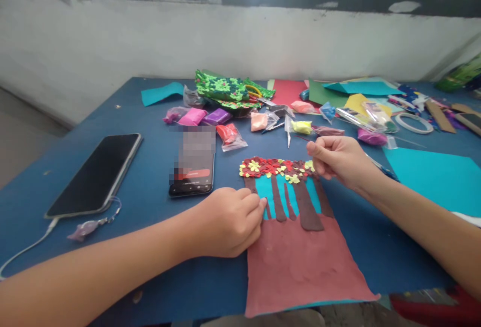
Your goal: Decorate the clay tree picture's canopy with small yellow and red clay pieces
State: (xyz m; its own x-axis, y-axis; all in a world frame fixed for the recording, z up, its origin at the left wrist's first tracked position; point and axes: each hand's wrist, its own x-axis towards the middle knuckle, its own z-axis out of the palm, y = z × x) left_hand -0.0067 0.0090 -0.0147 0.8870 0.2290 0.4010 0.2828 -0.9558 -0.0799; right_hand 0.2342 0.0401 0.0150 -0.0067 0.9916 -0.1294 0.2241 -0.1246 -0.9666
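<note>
A clay picture (pixel 300 262) lies on the table, with a reddish-brown clay lower part, dark brown trunks on blue, and a top band of red, yellow and brown petals. My left hand (pixel 235 222) is closed at its left edge, with curled fingers against the blue area and a thin brown strip. Above the upper right corner, my right hand (pixel 340 161) makes a pinch. From its fingertips a thin dark stick (pixel 300 138) points left; its far end is hard to make out.
A phone (pixel 193 167) with a lit screen stands left of the picture, a charging phone (pixel 97 174) farther left. Behind lie bagged clays, including a red one (pixel 228 134), a green clay piece (pixel 221 89) and scissors (pixel 268 102). Blue paper (pixel 436 177) and a tape ring (pixel 414 123) are right.
</note>
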